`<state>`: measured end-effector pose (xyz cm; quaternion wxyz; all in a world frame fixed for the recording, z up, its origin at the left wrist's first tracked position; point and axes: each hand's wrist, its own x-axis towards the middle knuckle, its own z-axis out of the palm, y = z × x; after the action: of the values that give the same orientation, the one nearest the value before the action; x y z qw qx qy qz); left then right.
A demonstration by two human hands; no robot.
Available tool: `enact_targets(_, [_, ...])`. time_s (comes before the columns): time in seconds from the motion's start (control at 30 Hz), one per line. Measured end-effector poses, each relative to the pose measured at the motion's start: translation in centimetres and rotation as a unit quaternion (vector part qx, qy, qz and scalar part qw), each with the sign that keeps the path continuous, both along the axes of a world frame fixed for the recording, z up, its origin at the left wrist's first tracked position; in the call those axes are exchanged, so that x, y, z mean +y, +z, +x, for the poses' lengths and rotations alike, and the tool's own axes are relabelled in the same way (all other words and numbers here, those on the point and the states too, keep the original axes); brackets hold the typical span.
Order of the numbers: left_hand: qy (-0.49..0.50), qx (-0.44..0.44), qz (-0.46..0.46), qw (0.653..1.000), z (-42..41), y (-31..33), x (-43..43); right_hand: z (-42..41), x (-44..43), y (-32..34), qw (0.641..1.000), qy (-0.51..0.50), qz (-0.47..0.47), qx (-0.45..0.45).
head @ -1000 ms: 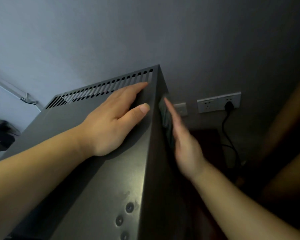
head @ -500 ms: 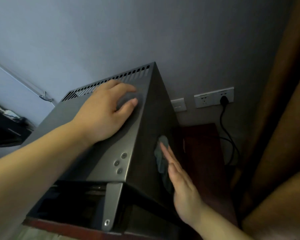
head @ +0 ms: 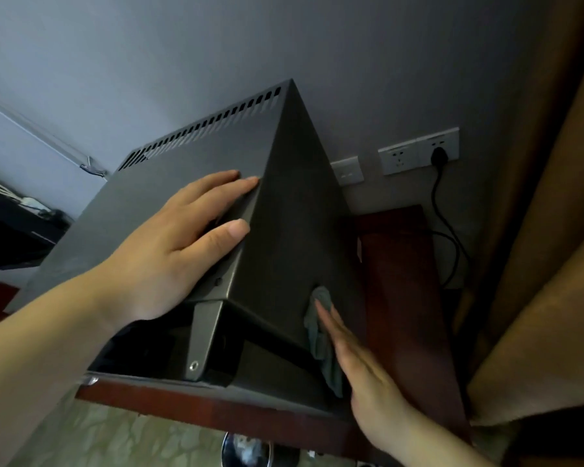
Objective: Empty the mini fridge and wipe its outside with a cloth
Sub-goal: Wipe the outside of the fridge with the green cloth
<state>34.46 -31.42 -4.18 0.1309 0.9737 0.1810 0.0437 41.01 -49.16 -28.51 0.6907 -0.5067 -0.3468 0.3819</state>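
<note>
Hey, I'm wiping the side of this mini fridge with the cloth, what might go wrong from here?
The cloth is only pressed under the right hand, fingers straight, not gripped, so it may slip down. The mini fridge sits near the front edge of the wooden shelf; pushing might shift it, though the left hand on top steadies it. A plug sits in the wall socket behind; keep a damp cloth away.

Left hand (head: 169, 251) and right hand (head: 361, 362) lie flat.
</note>
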Motion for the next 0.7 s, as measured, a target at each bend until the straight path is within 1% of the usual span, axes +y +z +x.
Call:
enact_targets(0.07, [-0.003, 0.002, 0.004, 1.000, 0.0, 0.0, -0.1, -0.4, 0.3, -3.3, 0.994, -0.025, -0.039, 0.096])
enact_targets(0.17, [0.005, 0.002, -0.002, 1.000, 0.1, -0.1, -0.3, -0.5, 0.8, -6.5, 0.965, -0.065, -0.081, 0.241])
enact_targets(0.23, [0.006, 0.004, -0.005, 1.000, 0.1, -0.1, -0.3, -0.2, 1.1, -7.7, 0.943, -0.084, -0.111, 0.303])
enact_targets(0.4, [0.014, 0.010, -0.010, 1.000, 0.3, 0.4, -0.5, 2.0, 2.4, -9.8, 0.879, -0.042, -0.166, 0.446])
enact_targets(0.47, [0.016, 0.007, -0.010, 1.000, 0.3, 0.4, -0.5, 3.4, 3.2, -10.5, 0.859, -0.032, -0.166, 0.483])
enact_targets(0.53, [0.018, 0.008, -0.010, 1.000, 0.3, 0.4, -0.6, 4.8, 4.0, -10.7, 0.849, -0.036, -0.163, 0.501])
enact_targets(0.6, [0.017, 0.008, -0.007, 1.000, 0.3, 0.4, -0.5, 6.1, 5.2, -10.9, 0.848, -0.041, -0.154, 0.505])
enact_targets(0.7, [0.015, 0.003, -0.004, 1.000, 0.3, 0.3, -0.3, 7.9, 7.4, -10.4, 0.859, -0.043, -0.160, 0.485])
